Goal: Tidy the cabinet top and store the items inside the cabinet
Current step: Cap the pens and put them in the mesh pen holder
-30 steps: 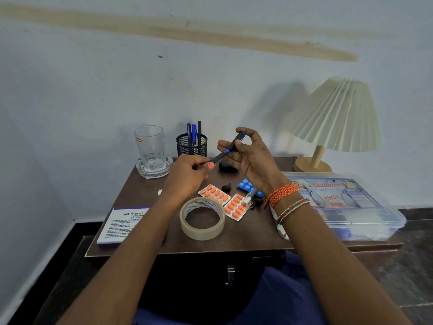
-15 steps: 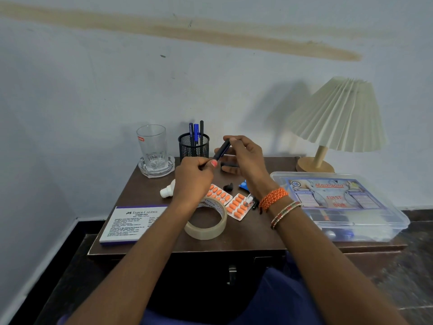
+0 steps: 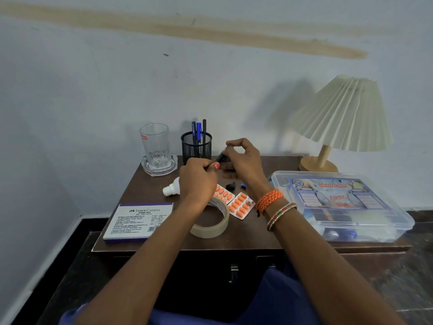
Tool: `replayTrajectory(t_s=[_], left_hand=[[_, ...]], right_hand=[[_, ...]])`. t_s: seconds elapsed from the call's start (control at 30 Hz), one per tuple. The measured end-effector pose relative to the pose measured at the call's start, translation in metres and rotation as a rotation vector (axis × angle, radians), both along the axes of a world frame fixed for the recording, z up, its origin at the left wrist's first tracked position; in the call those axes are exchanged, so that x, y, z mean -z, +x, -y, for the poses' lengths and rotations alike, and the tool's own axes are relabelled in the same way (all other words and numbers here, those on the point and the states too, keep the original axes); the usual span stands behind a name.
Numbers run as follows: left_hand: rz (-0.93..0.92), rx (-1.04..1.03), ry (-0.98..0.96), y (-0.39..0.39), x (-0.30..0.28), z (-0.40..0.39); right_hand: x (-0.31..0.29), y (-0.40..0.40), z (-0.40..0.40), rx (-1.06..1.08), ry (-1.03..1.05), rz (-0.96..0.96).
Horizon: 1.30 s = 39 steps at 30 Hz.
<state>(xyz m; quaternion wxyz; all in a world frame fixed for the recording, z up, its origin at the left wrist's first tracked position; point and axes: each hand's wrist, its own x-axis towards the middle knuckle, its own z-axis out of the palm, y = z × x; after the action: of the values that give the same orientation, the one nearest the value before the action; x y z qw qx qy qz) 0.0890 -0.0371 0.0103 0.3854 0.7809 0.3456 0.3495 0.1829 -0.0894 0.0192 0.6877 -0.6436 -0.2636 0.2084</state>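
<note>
Both hands meet over the brown cabinet top (image 3: pixel 257 233), just right of a black mesh pen holder (image 3: pixel 196 146) with several pens. My left hand (image 3: pixel 199 179) grips the lower end of a black pen (image 3: pixel 221 157). My right hand (image 3: pixel 243 160) pinches the pen's upper end with thumb and fingers. Below the hands lie two strips of orange tablets (image 3: pixel 240 205), a roll of tape (image 3: pixel 214 225), a small white bottle (image 3: pixel 171 187) on its side and a small black piece (image 3: pixel 230 185). A dark object under the right hand is mostly hidden.
A drinking glass (image 3: pixel 155 144) stands in a glass dish at the back left. A stamp pad box (image 3: pixel 140 221) lies at the front left. A clear first aid box (image 3: pixel 339 207) fills the right side, and a lamp (image 3: pixel 342 118) stands behind it. A latch (image 3: pixel 233 270) shows on the cabinet front.
The hands have come closer together along the pen and dropped toward the cabinet top; less of the pen shows. The white bottle, hidden a second ago, is now in sight.
</note>
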Motion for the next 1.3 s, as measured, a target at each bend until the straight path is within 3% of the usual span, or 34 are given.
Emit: replayTrajectory(t_s=[0.13, 0.27, 0.4, 0.6, 0.83, 1.3], left_hand=[[-0.042, 0.059, 0.117, -0.004, -0.005, -0.015], [-0.154, -0.024, 0.222, -0.012, -0.009, -0.033], [-0.245, -0.179, 0.159, -0.027, -0.004, -0.057], [-0.244, -0.217, 0.154, -0.028, -0.007, -0.07], [-0.242, -0.239, 0.184, -0.034, -0.006, -0.078], [-0.24, -0.227, 0.221, -0.033, -0.003, -0.082]], right_hand=[[-0.001, 0.006, -0.002, -0.012, 0.005, 0.096], [-0.029, 0.02, -0.009, 0.311, 0.319, 0.228], [-0.057, 0.031, -0.029, 0.501, 0.483, 0.455], [-0.041, 0.03, -0.081, 0.313, 0.235, 0.716], [-0.022, 0.019, -0.119, 0.135, -0.069, 0.859], [-0.003, 0.03, -0.147, 0.132, -0.259, 0.814]])
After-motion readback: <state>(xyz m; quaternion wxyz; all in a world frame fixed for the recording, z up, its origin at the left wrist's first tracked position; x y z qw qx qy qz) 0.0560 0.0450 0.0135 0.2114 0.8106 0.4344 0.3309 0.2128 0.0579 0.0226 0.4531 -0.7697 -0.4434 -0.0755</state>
